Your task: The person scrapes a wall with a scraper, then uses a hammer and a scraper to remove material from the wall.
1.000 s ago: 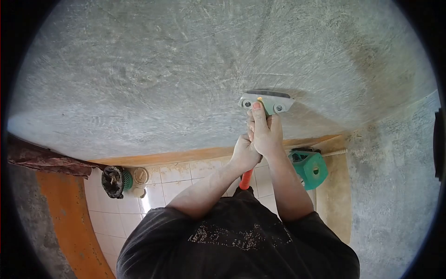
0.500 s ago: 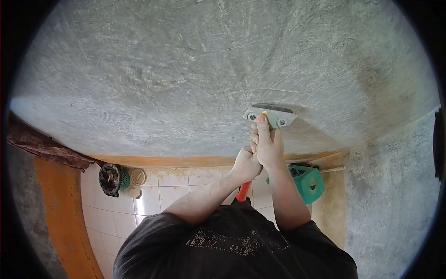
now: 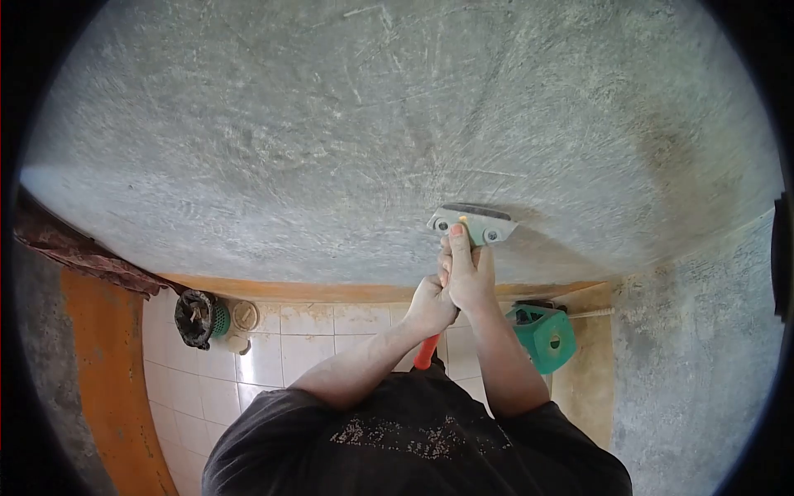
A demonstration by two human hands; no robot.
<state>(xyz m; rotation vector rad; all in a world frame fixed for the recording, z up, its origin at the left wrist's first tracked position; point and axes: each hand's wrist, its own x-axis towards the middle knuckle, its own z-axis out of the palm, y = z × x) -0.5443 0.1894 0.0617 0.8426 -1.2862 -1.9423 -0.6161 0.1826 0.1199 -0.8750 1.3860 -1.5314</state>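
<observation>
Soft daylight is lighting the grey wall (image 3: pixel 331 149) evenly; glare is bouncing off the floor tiles (image 3: pixel 265 355). The scraper (image 3: pixel 471 223) is casting a faint shadow. Fisheye is bending edges, black vignette ringing corners.

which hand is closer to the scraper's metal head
Right. The right hand grips just below the scraper head, index finger on it; the left hand holds the handle lower down.

No words, numbers or brand marks can be read anywhere; the pale speckled print across the dark shirt (image 3: pixel 413 434) is too blurred to make out, and the scraper (image 3: pixel 471 223) bears no legible marking
</observation>
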